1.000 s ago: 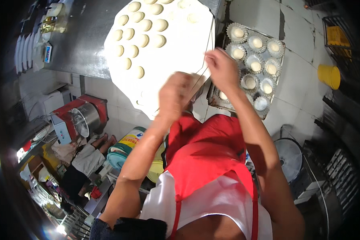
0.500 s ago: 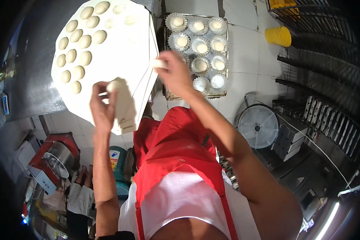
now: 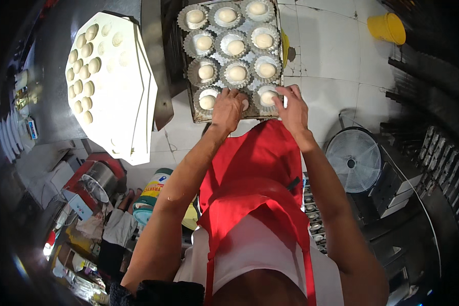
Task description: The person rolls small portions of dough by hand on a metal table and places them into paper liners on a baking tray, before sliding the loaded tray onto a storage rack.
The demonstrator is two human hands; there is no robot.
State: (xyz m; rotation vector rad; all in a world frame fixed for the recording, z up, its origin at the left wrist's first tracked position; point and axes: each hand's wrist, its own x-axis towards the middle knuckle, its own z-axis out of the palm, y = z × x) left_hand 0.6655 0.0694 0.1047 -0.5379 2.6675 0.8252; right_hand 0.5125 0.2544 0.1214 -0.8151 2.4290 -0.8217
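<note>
- Far left: a white board [image 3: 118,86] rests on the dark desk [image 3: 51,76]; rows of round dough pieces [image 3: 84,69] occupy its left portion, the remainder is bare.
- Centre top: a metal baking tray [image 3: 230,51] holds fluted tins [image 3: 207,71] in rows, each tin visibly loaded with one pale dough ball.
- Left hand [image 3: 228,108]: positioned palm-down over the nearest row, at the middle tin. Fingers are curled over a pale dough piece; judged to be pressing or seating it. Whether the grip is closed cannot be told.
- Right hand [image 3: 292,106]: fingertips touch the dough ball [image 3: 268,97] in the near right tin; fingers spread, loosely pinching.
- Step in hand, judged: seating dough in the last row of tins.
- Next move calls for centring each ball and lifting both hands straight up, without tilting the light tins.
- Right: a floor fan [image 3: 353,160] and a yellow bucket [image 3: 387,28] stand on the tiled floor.
</note>
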